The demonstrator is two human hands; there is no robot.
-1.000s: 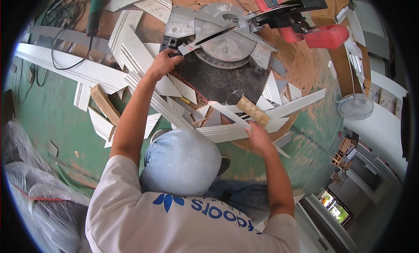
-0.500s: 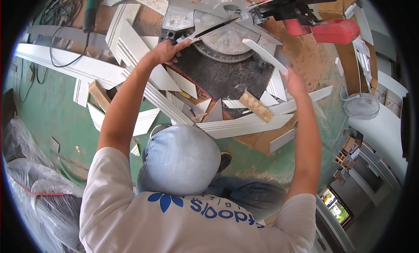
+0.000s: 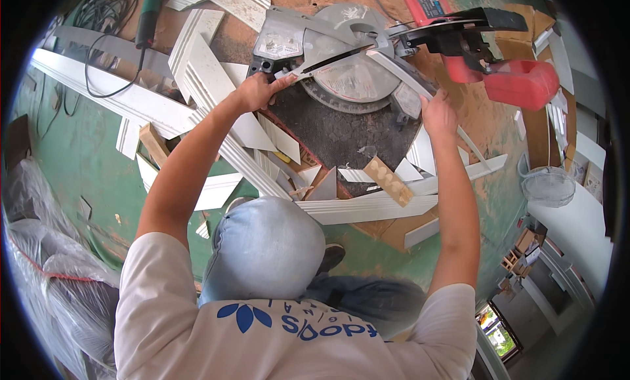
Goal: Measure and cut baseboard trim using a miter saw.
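Note:
A grey miter saw [image 3: 357,78] sits on a dark board [image 3: 315,127] in front of me. Its black blade guard and red handle [image 3: 522,85] lean out to the right. My right hand [image 3: 440,114] is closed on the near end of a narrow white strip [image 3: 400,72], whose far end lies over the saw's round table. At the table's left end is my left hand [image 3: 258,93], thumb stretched toward the blade slot and fingers curled under. A pale edge shows at that thumb; what the fingers hold is hidden.
White moulding offcuts [image 3: 367,208] lie around the saw, with a wooden block [image 3: 388,181] among them. A green power tool [image 3: 149,16] with a cord lies at far left. A wire basket [image 3: 548,182] stands at right, plastic-wrapped items [image 3: 59,281] at left.
My right hand has carried the white strip farther away, onto the saw's table beside the fence. The left hand keeps its place at the saw. The whole view has shifted slightly.

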